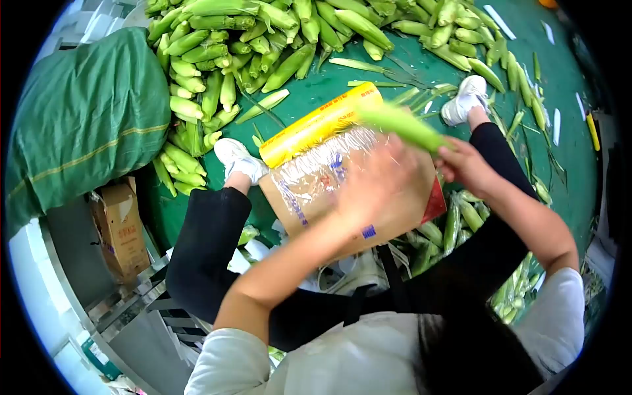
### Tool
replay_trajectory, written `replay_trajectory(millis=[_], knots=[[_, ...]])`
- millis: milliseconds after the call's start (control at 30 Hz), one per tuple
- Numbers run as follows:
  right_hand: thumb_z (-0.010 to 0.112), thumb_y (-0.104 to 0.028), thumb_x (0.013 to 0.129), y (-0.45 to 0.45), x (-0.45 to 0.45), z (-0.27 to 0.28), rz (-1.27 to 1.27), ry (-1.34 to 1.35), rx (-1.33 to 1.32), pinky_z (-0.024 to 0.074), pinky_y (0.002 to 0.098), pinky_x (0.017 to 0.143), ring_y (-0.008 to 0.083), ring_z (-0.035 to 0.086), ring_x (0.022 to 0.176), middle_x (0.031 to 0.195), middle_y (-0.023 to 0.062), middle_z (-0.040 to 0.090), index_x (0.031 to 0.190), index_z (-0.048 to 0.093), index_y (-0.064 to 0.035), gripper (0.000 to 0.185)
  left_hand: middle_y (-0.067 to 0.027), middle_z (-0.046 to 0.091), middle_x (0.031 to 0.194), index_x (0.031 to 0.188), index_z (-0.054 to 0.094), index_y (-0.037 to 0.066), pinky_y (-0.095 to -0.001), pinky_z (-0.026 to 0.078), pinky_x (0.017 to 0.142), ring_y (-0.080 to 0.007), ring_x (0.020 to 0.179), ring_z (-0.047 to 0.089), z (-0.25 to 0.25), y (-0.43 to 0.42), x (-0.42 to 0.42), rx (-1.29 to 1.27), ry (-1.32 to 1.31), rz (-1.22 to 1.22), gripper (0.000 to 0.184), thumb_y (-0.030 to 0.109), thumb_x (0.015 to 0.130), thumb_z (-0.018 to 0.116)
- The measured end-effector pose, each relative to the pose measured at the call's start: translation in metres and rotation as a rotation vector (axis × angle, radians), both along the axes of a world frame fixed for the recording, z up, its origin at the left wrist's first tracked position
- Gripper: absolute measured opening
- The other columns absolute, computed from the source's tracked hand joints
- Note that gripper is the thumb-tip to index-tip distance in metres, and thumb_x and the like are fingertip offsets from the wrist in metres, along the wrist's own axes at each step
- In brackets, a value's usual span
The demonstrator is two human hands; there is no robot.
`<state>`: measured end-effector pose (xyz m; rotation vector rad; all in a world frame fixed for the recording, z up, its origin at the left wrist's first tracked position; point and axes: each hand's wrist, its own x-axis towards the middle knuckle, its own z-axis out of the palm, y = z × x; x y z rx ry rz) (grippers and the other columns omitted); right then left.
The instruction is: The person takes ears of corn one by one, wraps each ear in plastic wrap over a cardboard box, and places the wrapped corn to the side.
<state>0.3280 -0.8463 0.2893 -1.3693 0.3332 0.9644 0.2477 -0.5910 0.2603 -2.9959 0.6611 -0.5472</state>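
"Toward nine o'clock, what fills the edge?"

"Slightly above it, a big green sack (92,112), with a printed carton (125,234) just beneath. Next, from eleven round to one, a heap of corn cobs (289,69) in green husks lies on the green floor (168,217)."

"And at twelve, nearer the middle?"

"A yellow roll (322,125) lies aslant along the far edge of a cardboard box (401,220), and shiny clear film (293,187) covers part of the box top."

"Where's the left hand (378,174)?"

"Over the box, a little toward two from the centre. It's blurred, so I can't tell how wide its fingers are, nor whether it touches the film."

"The right hand (464,164)?"

"Between two and three, closed round one end of a single cob (408,128). That cob points toward ten, its blurred tip near the roll's right end."

"Anything farther right?"

"Loose cobs (487,74) at two o'clock, then a slim yellow object (592,131) between two and three, by the edge."
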Motion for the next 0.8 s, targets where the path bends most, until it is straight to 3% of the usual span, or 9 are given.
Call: replay_trajectory(millis=[100,200,233,333,433,567,667,767,800], knots=[[0.065,-0.029,0.098,0.058,-0.026,0.019,-0.105,-0.027,0.175,0.0502,0.0293,0.068,0.0146,0.063,0.085,0.102,0.0042,0.064,0.141,0.053,-0.0096,0.049,-0.013,0.064,0.116,0.131,0.058,0.015,-0.0488,0.051,0.091,-0.034,0.11,0.061,0.025,0.09,0.041,-0.453,0.521,0.044,0.074,0.021,0.063,0.088],[0.073,-0.03,0.09,0.069,-0.027,-0.048,0.123,-0.774,-0.83,0.0538,0.0362,0.082,0.0239,0.066,0.099,0.111,0.01,0.065,0.135,0.056,-0.0067,0.054,-0.0166,0.061,0.111,0.135,0.055,0.013,-0.0444,0.052,0.091,-0.0366,0.109,0.06,0.01,0.124,0.025,-0.456,0.584,0.218,0.071,0.02,0.071,0.085],[0.079,-0.03,0.082,0.071,-0.042,-0.082,0.183,-1.03,-1.058,0.0527,0.0411,0.09,0.0326,0.063,0.105,0.11,0.0146,0.063,0.126,0.061,-0.0072,0.053,-0.0164,0.06,0.112,0.136,0.054,0.014,-0.0448,0.052,0.09,-0.0362,0.11,0.059,0.006,0.126,0.02,-0.395,0.673,0.289,0.071,0.021,0.072,0.085],[0.07,-0.019,0.087,0.085,-0.062,-0.111,0.141,-1.028,-1.088,0.0512,0.047,0.087,0.0362,0.06,0.102,0.099,0.0146,0.06,0.102,0.065,-0.0101,0.018,-0.0144,0.059,0.113,0.134,0.053,0.014,-0.0442,0.054,0.091,-0.0339,0.111,0.059,-0.028,0.111,0.0,-0.283,0.639,0.322,0.074,0.021,0.069,0.088],[0.065,-0.013,0.09,0.074,-0.058,-0.11,0.082,-1.031,-1.082,0.051,0.0475,0.084,0.0357,0.059,0.098,0.099,0.0136,0.06,0.097,0.064,-0.0088,0.009,-0.0171,0.057,0.117,0.135,0.05,0.013,-0.0454,0.054,0.091,-0.0358,0.112,0.059,-0.037,0.114,-0.004,-0.268,0.648,0.339,0.074,0.027,0.072,0.086],[0.064,-0.014,0.093,0.125,-0.04,-0.064,-0.316,-1.051,-0.476,0.0517,0.0428,0.09,0.0357,0.062,0.107,0.108,0.0138,0.067,0.106,0.066,-0.0077,0.014,-0.0181,0.057,0.116,0.13,0.05,0.009,-0.0452,0.054,0.09,-0.0365,0.112,0.059,-0.03,0.119,0.016,-0.17,0.807,0.268,0.071,0.025,0.072,0.086],[0.066,-0.016,0.093,0.183,-0.036,-0.069,0.07,-0.947,-0.478,0.0487,0.0427,0.099,0.0343,0.062,0.112,0.113,0.0142,0.069,0.114,0.065,-0.0068,0.022,-0.0184,0.058,0.116,0.129,0.052,0.008,-0.0479,0.05,0.096,-0.0376,0.112,0.059,-0.037,0.126,0.025,-0.188,0.818,0.184,0.072,0.028,0.069,0.088],[0.069,-0.019,0.091,0.189,-0.033,-0.114,0.224,-1.399,-0.428,0.0455,0.0446,0.103,0.033,0.062,0.113,0.113,0.0137,0.069,0.121,0.064,-0.0101,0.031,-0.0183,0.058,0.116,0.125,0.055,0.008,-0.0514,0.044,0.102,-0.0383,0.114,0.058,-0.034,0.13,0.012,-0.19,0.598,0.202,0.071,0.032,0.067,0.089],[0.072,-0.021,0.088,0.185,-0.032,-0.106,0.329,-1.499,-0.468,0.045,0.045,0.102,0.0316,0.06,0.116,0.123,0.0115,0.065,0.136,0.059,-0.0196,0.05,-0.0181,0.058,0.119,0.122,0.058,0.009,-0.0525,0.037,0.104,-0.0383,0.116,0.055,-0.024,0.132,-0.003,-0.311,0.263,0.203,0.064,0.034,0.07,0.086]])
